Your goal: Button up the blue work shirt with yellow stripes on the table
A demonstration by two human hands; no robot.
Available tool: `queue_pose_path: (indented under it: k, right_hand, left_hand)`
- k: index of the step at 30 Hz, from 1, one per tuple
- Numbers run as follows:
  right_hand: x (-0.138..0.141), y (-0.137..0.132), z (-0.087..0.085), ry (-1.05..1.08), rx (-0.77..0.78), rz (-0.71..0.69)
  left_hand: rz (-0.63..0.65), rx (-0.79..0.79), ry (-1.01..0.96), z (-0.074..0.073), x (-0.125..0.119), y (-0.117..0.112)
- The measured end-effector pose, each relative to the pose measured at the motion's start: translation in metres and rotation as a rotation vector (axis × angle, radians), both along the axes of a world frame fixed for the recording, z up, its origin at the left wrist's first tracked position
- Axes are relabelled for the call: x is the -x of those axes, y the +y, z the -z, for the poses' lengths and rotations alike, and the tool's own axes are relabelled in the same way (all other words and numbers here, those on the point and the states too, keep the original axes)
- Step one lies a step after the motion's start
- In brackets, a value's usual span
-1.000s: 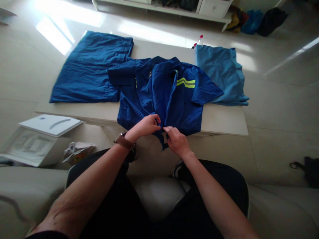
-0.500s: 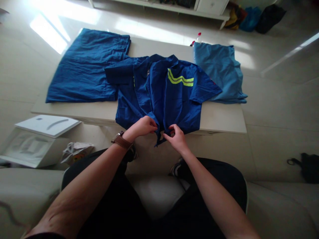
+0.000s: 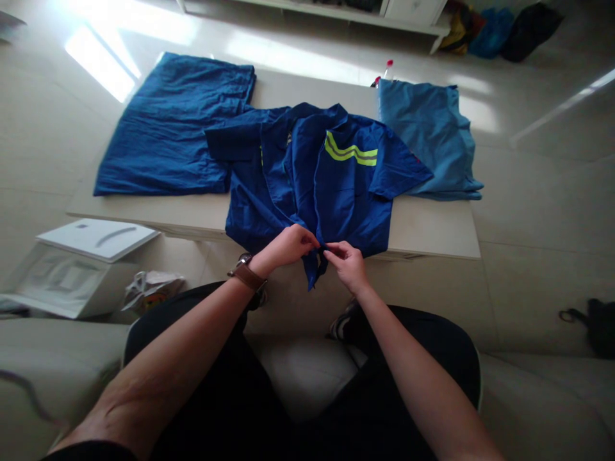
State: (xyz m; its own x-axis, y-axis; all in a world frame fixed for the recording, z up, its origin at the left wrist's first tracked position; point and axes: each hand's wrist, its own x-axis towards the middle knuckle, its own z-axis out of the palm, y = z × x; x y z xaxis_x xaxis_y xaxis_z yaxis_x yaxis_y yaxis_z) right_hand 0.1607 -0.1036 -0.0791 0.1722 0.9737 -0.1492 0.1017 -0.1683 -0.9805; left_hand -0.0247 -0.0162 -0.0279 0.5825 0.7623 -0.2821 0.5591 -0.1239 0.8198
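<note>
The person's left hand (image 3: 288, 246), wearing a brown leather watch strap (image 3: 247, 276), and right hand (image 3: 348, 266) both hold the lower front of a dark blue short-sleeved work shirt (image 3: 307, 192) with yellow-green reflective stripes (image 3: 350, 153). The left fingers (image 3: 307, 235) are together, pinching one front edge. The right thumb and forefinger (image 3: 332, 250) are pressed together on the opposite edge, just beside the left fingertips.

The shirt lies spread on a pale rectangular table (image 3: 432, 224), its hem hanging over the near edge. A folded dark blue cloth garment (image 3: 168, 128) lies at the table's upper left, touching one sleeve. A folded lighter blue cloth garment (image 3: 427, 134) lies at the right, beneath the other sleeve. A red-capped bottle (image 3: 388, 69) stands just beyond it, and a white box (image 3: 72, 282) sits at lower left.
</note>
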Motion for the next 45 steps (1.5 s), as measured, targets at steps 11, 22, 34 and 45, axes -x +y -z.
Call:
queue_pose_path:
  k: [11,22,34,45]
  right_hand:
    - [0.000,0.003,-0.003,0.186,0.042,0.066]
    - [-0.001,0.003,-0.014,0.217,0.022,0.031]
    - [-0.006,0.001,-0.019,-0.112,-0.144,0.247]
    - [-0.001,0.002,-0.025,-0.418,-0.240,0.001]
  left_hand:
    - [-0.086,0.104,-0.189,0.006,-0.022,-0.009]
    - [-0.106,0.187,-0.214,0.002,-0.018,-0.006]
    - [-0.209,0.122,-0.175,-0.008,-0.023,-0.009]
    - [-0.176,0.045,-0.199,-0.019,-0.027,-0.008]
